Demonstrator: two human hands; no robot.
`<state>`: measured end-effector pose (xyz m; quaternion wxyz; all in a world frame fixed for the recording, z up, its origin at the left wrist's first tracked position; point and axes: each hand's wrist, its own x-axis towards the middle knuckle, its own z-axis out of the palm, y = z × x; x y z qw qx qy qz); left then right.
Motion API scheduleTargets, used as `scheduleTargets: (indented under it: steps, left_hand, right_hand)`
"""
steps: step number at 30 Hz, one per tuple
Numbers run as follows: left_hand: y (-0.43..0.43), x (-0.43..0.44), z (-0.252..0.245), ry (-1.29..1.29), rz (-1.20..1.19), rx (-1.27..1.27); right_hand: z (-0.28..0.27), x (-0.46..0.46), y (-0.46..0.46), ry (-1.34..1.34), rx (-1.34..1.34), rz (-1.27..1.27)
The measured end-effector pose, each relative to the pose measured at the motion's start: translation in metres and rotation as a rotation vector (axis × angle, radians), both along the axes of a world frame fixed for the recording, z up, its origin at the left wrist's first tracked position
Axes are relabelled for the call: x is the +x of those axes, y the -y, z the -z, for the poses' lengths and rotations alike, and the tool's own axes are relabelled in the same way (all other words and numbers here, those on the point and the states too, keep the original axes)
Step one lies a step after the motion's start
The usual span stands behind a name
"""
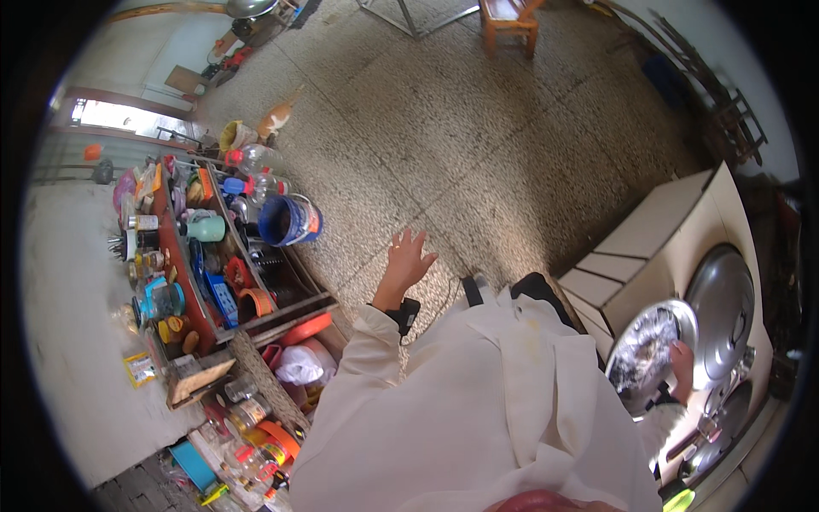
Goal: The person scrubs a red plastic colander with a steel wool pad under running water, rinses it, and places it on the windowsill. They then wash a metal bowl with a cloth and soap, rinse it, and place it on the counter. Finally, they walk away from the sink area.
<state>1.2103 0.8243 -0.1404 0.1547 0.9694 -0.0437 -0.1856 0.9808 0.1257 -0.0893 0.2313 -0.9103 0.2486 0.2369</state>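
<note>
My left hand (409,261) is held out over the speckled floor with its fingers spread and nothing in it. A ring is on one finger and a dark device is strapped at the wrist. To its left stands a blue bucket (279,221) with a wire handle. At the right, my right hand (682,370) grips the side of a round metal basin (690,320), thumb on the inner side; the other fingers are hidden. Crumpled shiny material, foil or clear plastic, fills the basin (646,345). A large metal lid (720,307) lies beside it on the pale counter (716,217).
Open shelving (224,269) at the left is crowded with jars, bottles and a green jug (206,226). Large plastic bottles (259,159) and an orange-and-white cat (275,120) are beyond the bucket. A wooden chair (510,29) stands at the far side.
</note>
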Motion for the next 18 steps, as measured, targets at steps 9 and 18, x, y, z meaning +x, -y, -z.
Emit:
scheduleTargets:
  steps: [9,18]
  left_hand:
    - [-0.059,0.181,0.039,0.020,-0.066,-0.088]
    - [-0.161,0.371,0.000,-0.031,-0.263,-0.026]
  right_hand:
    - [-0.069,0.207,-0.063,0.315,0.095,0.182]
    - [-0.004,0.647,-0.190,0.260,0.117,-0.124]
